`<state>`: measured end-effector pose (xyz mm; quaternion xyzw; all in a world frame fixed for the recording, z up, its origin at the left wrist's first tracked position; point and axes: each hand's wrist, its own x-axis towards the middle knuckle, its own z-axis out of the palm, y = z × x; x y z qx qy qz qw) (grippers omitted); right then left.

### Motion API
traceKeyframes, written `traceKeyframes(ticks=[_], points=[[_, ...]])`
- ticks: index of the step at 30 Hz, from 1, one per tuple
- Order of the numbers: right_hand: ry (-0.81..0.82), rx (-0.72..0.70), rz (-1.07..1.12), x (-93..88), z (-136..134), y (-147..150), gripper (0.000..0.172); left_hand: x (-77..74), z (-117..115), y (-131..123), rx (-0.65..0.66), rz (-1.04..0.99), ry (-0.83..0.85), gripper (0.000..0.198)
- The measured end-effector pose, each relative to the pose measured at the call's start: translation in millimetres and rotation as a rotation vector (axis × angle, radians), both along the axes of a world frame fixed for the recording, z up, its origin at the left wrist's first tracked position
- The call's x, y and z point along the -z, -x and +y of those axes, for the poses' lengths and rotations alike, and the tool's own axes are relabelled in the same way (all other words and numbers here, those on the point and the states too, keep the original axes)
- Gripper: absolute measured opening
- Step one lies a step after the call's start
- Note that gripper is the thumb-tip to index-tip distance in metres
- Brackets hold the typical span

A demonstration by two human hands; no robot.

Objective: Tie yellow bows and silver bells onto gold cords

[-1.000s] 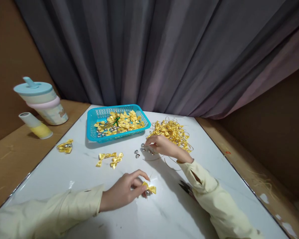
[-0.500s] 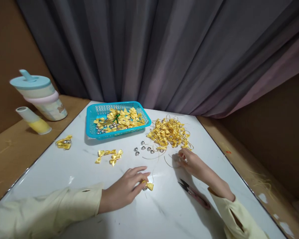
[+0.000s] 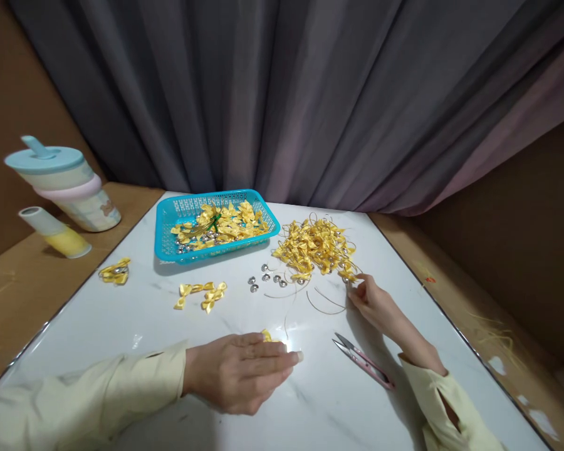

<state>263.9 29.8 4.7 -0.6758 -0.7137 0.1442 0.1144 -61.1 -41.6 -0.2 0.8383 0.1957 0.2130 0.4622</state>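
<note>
My left hand (image 3: pixel 244 369) lies flat on the white table (image 3: pixel 122 326), fingers stretched out over a small yellow bow (image 3: pixel 266 336) that peeks out at the knuckles. My right hand (image 3: pixel 375 300) rests further right, fingertips pinched at a thin gold thread (image 3: pixel 324 305) by the edge of a pile of yellow bows (image 3: pixel 314 247). Several small silver bells (image 3: pixel 267 279) lie between the pile and a blue basket (image 3: pixel 165 235) holding more bows and bells. Pink thread snips (image 3: pixel 364 363) lie just in front of my right wrist.
Two loose yellow bows (image 3: pixel 201 294) lie left of centre, another bow with a bell (image 3: pixel 115 272) near the table's left edge. A lidded cup with a straw (image 3: pixel 68 188) and a small yellow tube (image 3: pixel 56 235) stand on the wooden ledge at left. A grey curtain hangs behind.
My right hand drew back from the bells to the near edge of the bow pile. My left hand went from pinching the bow to lying flat over it.
</note>
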Motion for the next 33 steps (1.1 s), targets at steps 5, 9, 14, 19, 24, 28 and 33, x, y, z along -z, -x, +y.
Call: traceKeyframes(ticks=[5, 9, 14, 19, 24, 28, 33], points=[[0.020, 0.032, -0.172, 1.1, -4, 13, 0.039, -6.9, -5, -3, 0.164, 0.093, 0.114, 0.042], [-0.117, -0.014, 0.094, -20.5, -11, 20, 0.035, -13.4, -11, -5, 0.153, 0.160, 0.139, 0.034], [-0.181, -0.055, 0.741, -52.8, -29, 47, 0.042, -19.6, -12, -22, -0.183, -0.019, 0.058, 0.028], [0.002, -0.137, 1.015, -58.1, -48, 81, 0.060, -25.2, 6, -46, -0.252, -0.319, 0.914, 0.040], [0.118, -0.178, 1.133, -43.1, -55, 98, 0.079, -20.7, 25, -50, -0.291, -0.596, 1.251, 0.026], [0.279, -0.116, 1.210, -34.0, -56, 101, 0.072, -13.6, 32, -44, -0.321, -0.653, 1.260, 0.012], [0.486, -0.076, 1.483, -23.4, -56, 104, 0.046, -6.3, 39, -39, -0.289, -0.576, 1.231, 0.019]])
